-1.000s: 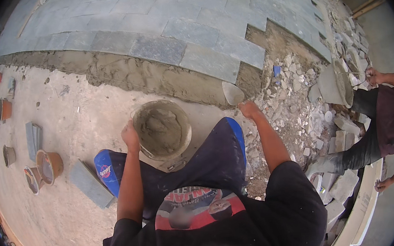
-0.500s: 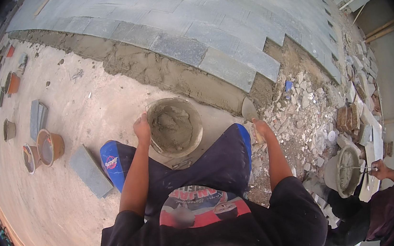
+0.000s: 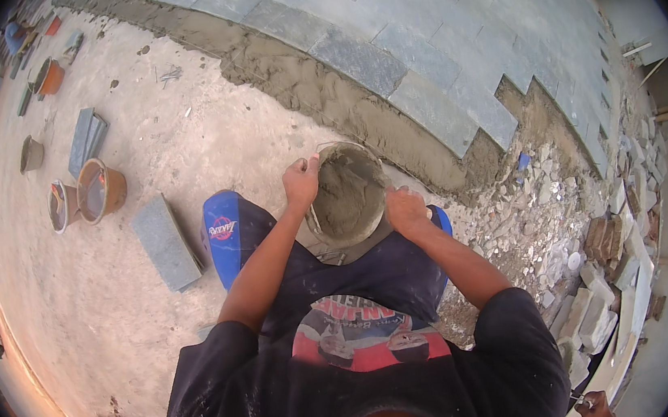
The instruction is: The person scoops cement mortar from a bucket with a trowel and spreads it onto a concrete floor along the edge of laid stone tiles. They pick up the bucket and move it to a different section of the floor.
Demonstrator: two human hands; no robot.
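Observation:
A round bucket [image 3: 368, 219] of wet grey mortar [image 3: 346, 191] stands tilted between my knees. My left hand [image 3: 301, 183] is closed at its left rim, where the thin wire handle [image 3: 335, 143] begins. On the opposite side, my right hand [image 3: 407, 207] is closed in a fist against the right rim, around the trowel's handle; the blade is hidden from view. Just beyond the bucket runs a strip of spread mortar [image 3: 313, 88] along the edge of the laid grey stone tiles [image 3: 359, 59].
Loose stone tiles [image 3: 165, 242] lie beside my left knee. Farther left are an orange-brown bucket [image 3: 102, 190], a smaller pail [image 3: 63, 206] and more tiles [image 3: 87, 141]. Broken rubble [image 3: 538, 211] covers the ground at right. A co-worker's hand [image 3: 595, 407] shows at the lower right.
My right hand has moved left from the mortar strip's end to the bucket's rim. The bucket has tilted. The view has shifted, and the co-worker's bucket is out of sight.

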